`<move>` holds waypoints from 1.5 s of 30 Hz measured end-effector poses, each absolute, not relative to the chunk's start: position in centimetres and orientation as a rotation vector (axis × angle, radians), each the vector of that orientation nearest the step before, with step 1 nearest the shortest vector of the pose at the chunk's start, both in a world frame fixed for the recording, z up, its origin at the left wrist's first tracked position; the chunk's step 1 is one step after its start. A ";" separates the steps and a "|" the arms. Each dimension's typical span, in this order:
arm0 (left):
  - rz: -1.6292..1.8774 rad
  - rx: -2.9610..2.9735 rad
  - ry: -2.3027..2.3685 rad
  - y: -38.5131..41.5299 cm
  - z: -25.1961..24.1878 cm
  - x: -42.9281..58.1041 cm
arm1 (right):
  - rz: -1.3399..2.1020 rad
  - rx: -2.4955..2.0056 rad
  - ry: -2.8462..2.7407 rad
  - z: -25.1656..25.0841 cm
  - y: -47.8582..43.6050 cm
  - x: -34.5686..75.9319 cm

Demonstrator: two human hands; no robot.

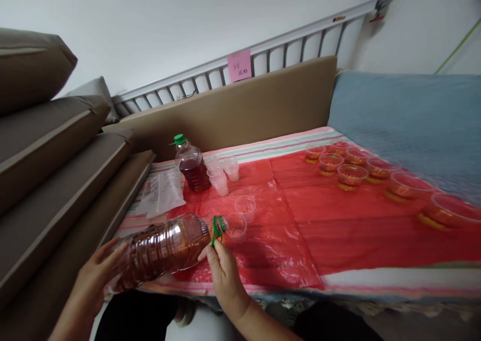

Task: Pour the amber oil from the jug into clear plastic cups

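Note:
A large clear plastic bottle [161, 251] of amber liquid lies tipped almost flat, its mouth over a small clear cup [236, 227] on the red plastic sheet [300, 231]. My left hand [95, 276] cups the bottle's base with fingers spread along it. My right hand [221, 271] supports the neck from below, fingers closed around the green handle ring [216, 229]. A second clear cup [245, 207] stands just behind the first.
A smaller green-capped bottle [191, 166] of dark liquid stands at the back with stacked clear cups [220, 176] and a plastic bag [165, 192]. Several filled cups [351, 175] run along the right. Brown cushions [56, 171] rise on the left.

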State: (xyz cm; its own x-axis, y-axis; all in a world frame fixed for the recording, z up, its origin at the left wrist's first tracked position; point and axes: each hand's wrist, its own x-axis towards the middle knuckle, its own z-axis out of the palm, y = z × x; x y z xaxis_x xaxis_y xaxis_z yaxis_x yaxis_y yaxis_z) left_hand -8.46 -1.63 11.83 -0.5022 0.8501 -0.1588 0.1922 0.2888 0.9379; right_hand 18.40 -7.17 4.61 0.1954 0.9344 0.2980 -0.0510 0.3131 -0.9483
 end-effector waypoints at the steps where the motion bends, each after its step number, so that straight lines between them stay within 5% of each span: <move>1: 1.239 0.936 1.877 -1.6 11.9 -8.4 | 0.886 -1.009 -1.144 4.5 -7.1 18.4; 45: 1.184 1.011 1.920 -1.6 12.6 -9.0 | 0.943 -1.059 -1.087 4.0 -7.0 18.3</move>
State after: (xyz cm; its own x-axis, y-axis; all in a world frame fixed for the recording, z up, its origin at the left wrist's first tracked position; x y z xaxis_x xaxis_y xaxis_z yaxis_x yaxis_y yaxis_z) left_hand -9.05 -1.56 12.61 -0.4856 0.8641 -0.1325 0.2698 0.2924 0.9175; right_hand 18.32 -7.00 3.98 0.2125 0.9534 0.2143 -0.0777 0.2351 -0.9689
